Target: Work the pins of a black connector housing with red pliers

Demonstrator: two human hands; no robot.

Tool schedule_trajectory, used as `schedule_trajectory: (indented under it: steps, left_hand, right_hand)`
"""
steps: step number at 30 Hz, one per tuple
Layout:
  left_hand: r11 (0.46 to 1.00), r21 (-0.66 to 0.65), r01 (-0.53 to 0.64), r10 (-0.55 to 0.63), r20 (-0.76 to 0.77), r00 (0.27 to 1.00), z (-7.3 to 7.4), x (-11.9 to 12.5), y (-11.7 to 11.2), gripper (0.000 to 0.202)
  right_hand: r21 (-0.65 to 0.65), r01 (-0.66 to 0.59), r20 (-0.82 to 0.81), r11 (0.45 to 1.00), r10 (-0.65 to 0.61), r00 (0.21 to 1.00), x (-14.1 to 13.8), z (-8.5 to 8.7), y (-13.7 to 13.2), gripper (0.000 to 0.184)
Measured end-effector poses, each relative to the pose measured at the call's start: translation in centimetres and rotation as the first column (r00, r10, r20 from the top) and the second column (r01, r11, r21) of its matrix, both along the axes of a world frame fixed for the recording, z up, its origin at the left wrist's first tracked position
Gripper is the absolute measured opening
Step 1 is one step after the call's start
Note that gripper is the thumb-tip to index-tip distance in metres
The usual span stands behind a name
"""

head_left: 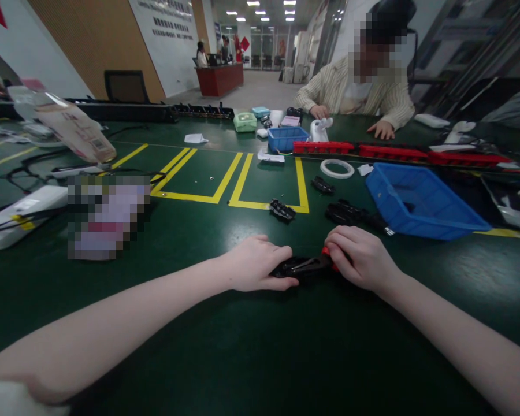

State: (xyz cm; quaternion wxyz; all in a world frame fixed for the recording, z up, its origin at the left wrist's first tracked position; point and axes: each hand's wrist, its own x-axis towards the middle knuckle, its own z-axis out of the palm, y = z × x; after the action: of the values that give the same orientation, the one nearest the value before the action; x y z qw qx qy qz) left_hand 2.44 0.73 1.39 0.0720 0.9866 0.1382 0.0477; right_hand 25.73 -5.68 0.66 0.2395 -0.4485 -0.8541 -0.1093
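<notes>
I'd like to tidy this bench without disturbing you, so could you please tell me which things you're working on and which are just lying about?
In hand: black part, held between left hand and right hand; red piece under the right fingers.
Lying about: loose black parts, large blue bin, white ring, small blue bin, red strips.

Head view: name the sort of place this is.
Probably a factory assembly hall: a green table with yellow tape lines, a blue parts bin, loose black parts, and a black piece held by left hand and right hand.
</notes>
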Motion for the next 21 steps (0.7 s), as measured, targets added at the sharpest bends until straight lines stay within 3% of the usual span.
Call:
schedule_trajectory:
  steps: [21]
  left_hand:
    - [1.0,-0.009,0.012,-0.012,0.016,1.0,-0.43,-0.08,0.06,0.035]
  right_hand:
    - [-0.015,-0.012,-0.037,1.0,0.012,0.999,-0.13,-0.09,-0.22,0.02]
